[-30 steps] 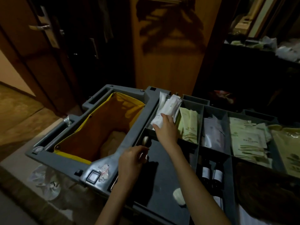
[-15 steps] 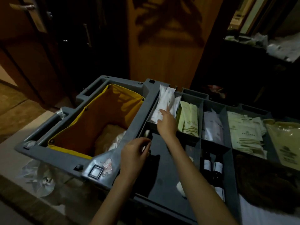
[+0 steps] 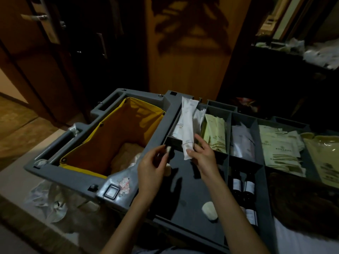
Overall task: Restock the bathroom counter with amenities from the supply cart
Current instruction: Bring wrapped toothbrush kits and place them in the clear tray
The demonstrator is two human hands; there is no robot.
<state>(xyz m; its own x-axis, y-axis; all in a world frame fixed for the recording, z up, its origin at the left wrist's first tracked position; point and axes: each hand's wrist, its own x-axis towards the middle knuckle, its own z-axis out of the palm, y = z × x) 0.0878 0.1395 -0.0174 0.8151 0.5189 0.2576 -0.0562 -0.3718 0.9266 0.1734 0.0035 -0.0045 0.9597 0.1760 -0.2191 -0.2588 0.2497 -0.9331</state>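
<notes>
A: Where is the right hand (image 3: pixel 202 155) now?

B: Its grip is pinched on the near end of a long white sachet (image 3: pixel 187 129), thumb on one face, fingers behind. The sachet's long axis runs straight away from the grip, far end tilted up over the compartment of white packets (image 3: pixel 177 128) it belongs with.

A: And the left hand (image 3: pixel 151 167)?

B: Just to the left of the right grip, its fingertips closed on a small pale capped item (image 3: pixel 168 149); I can't tell what it is. The right hand alone carries the sachet, so I'd judge that drawing it back toward the body is what frees it.

A: Materials?

B: The sachet looks like thin matte paper wrap, flat and slightly bowed, likely floppy. Right of the grip stand pale green paper sachets (image 3: pixel 215 134), then a greyish packet (image 3: pixel 242 142). Nearer the body, dark bottles (image 3: pixel 243 186) with white labels. Left of the grip, a yellow-lined bag (image 3: pixel 117 136) in the grey plastic supply cart (image 3: pixel 77 176).
</notes>
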